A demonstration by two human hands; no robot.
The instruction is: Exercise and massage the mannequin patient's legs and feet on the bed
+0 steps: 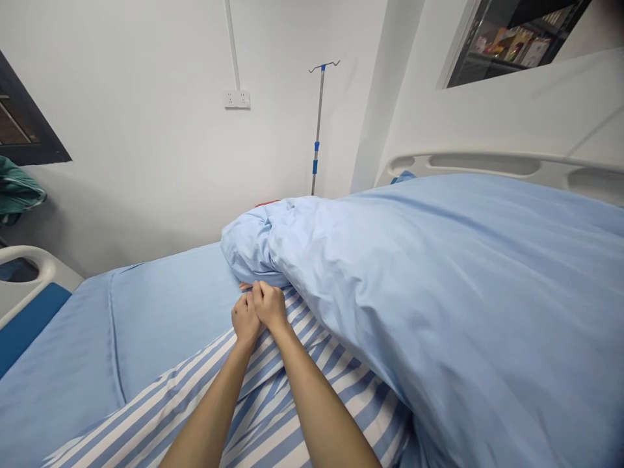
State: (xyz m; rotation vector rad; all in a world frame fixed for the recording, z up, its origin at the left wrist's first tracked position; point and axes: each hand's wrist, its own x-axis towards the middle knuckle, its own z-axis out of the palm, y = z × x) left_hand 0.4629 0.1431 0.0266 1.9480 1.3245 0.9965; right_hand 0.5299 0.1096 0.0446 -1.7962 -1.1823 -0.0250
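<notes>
My left hand [246, 316] and my right hand [270, 302] are side by side, touching, with fingers curled down over the end of a blue-and-white striped garment [195, 377]. Both look closed on the striped cloth; my fingertips are hidden. Just beyond them a small patch of skin [244, 285] shows at the quilt's edge; I cannot tell which body part it is. A puffy light blue quilt [414, 260] lies over the right part of the bed, its folded edge close to my right hand. More striped cloth spreads beneath my forearms.
The bed's blue sheet [170, 292] extends to the left. Pale bed boards stand at the left [43, 266] and right [487, 162] ends. Behind the bed are a drip stand [318, 123] and a wall socket [237, 99]. Green cloth [18, 192] hangs at far left.
</notes>
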